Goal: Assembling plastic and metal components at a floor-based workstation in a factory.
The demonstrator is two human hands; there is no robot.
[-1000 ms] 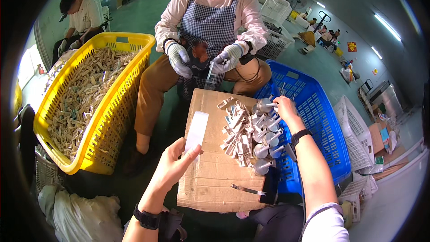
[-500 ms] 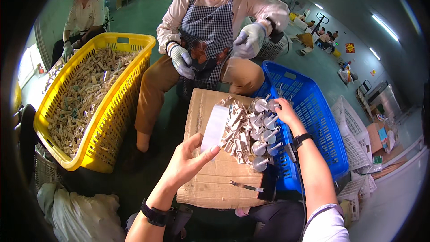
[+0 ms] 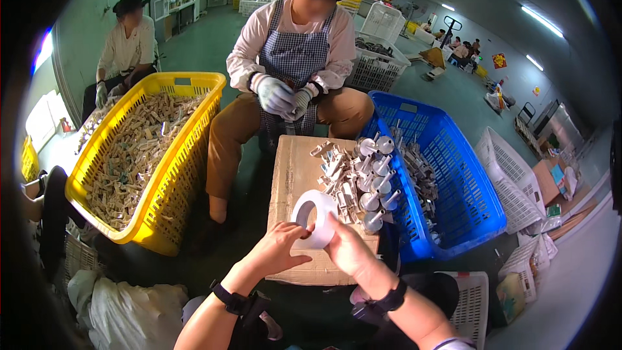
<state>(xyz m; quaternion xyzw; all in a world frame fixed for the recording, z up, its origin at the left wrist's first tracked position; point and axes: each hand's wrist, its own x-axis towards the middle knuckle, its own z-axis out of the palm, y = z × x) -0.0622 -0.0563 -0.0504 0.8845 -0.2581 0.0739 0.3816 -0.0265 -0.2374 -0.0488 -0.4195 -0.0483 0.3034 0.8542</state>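
A roll of white tape (image 3: 302,209) is held upright over the cardboard box, its round hole turned toward me. My left hand (image 3: 277,249) grips the lower left of the roll, fingertips in the hole, thumb spread below. On the roll's right side my right hand (image 3: 348,246) is closed. Just beyond lies a heap of beige-grey moulded parts (image 3: 343,178) on the cardboard box (image 3: 291,162). Several grey disc-shaped parts with stems (image 3: 370,201) stand in rows along the box's right edge.
A blue crate (image 3: 463,185) with grey parts stands at the right, a yellow crate (image 3: 172,185) full of beige parts at the left. Opposite sits a co-worker (image 3: 298,45) with gloved hands together. Another person (image 3: 126,45) sits far left. White crates (image 3: 515,178) stand further right.
My right hand has left the disc-shaped parts and come to the tape roll. The roll has moved nearer and turned its hole toward me. The co-worker's hands have come together.
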